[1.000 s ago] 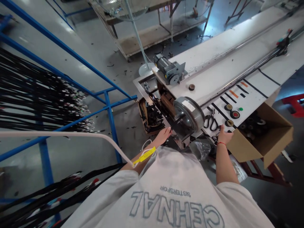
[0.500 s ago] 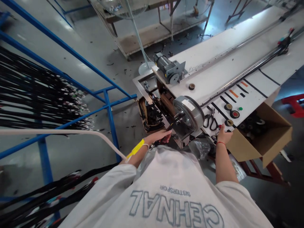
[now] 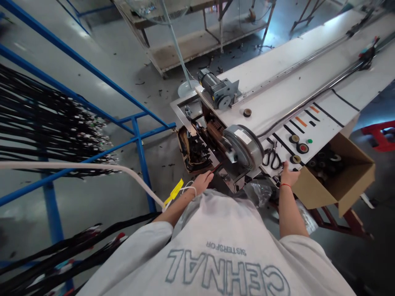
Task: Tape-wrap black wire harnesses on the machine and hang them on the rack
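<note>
My left hand (image 3: 203, 181) is closed around the end of a thin dark strand, which looks like a cable (image 3: 217, 168), left of and below the grey wheel (image 3: 243, 144). The wheel's hub looks smeared by motion. My right hand (image 3: 289, 177) rests at the near table edge, its fingers apart, beside a roll of tape (image 3: 295, 159) and the cardboard box. Black-handled scissors (image 3: 273, 158) lie just left of it. Beyond the wheel, a long dark cable (image 3: 293, 117) runs along the white table (image 3: 308, 61).
A motor (image 3: 216, 86) is mounted on the table's left end. An open cardboard box (image 3: 354, 181) holding dark rolls is at right. Blue racks (image 3: 138, 139) with hanging black cables stand at left. A lower box (image 3: 188, 154) sits beneath the machine.
My left hand has turned from a flat, palm-down pose into a closed grip and drawn slightly left. The hub has become blurred. My right hand keeps its place at the table edge.
</note>
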Tool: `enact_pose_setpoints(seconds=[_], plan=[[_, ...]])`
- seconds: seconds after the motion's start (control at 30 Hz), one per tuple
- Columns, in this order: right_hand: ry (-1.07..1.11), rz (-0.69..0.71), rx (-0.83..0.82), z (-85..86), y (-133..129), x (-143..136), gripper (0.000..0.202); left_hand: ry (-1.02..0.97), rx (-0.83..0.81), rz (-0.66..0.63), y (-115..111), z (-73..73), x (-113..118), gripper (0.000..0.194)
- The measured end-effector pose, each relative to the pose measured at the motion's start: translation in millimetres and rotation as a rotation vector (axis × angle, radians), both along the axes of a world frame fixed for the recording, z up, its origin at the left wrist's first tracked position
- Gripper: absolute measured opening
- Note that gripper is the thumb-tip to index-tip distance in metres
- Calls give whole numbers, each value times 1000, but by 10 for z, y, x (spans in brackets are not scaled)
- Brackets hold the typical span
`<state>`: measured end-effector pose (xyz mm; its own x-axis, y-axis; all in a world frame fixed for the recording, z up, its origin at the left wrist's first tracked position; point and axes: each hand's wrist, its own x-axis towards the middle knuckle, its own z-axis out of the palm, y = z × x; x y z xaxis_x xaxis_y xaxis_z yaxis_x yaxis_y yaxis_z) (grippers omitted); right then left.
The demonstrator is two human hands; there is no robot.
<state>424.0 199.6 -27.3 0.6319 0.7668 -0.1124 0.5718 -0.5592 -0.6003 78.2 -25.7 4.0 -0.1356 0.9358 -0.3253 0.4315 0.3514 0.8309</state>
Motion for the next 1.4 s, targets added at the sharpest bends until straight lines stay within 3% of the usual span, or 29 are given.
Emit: enact_pose_setpoints(seconds=[0.23, 0.33, 0.43, 0.5, 0.57, 0.67, 0.77, 1.13, 1.27, 1.4], plan=[[-15, 9, -32, 21, -11, -19, 76, 9, 81, 9, 278, 113, 62, 36], [-13, 1, -37, 24, -13, -21, 77, -104, 58, 27, 343, 120, 8, 42], [2, 0, -23, 23, -15, -17, 76, -279, -111, -173, 301, 79, -111, 46], [4, -3, -6, 19, -16, -11, 75, -267, -196, -309, 188, 40, -189, 43], [8, -8, 1, 9, -15, -3, 74, -175, -176, -259, 30, 5, -235, 41], [20, -12, 1, -10, -7, 13, 73, -79, -84, -24, -165, -18, -227, 41], [18, -10, 0, -22, 1, 25, 73, -62, -31, 73, -172, 0, -148, 42], [-7, -1, -34, 82, -29, -47, 75, -100, 50, 77, 396, 67, 53, 48], [-5, -1, -36, 95, -34, -57, 76, -172, 26, 66, 468, 36, 24, 53], [0, -3, -28, 98, -34, -55, 76, -162, -20, -86, 384, 11, -33, 50]])
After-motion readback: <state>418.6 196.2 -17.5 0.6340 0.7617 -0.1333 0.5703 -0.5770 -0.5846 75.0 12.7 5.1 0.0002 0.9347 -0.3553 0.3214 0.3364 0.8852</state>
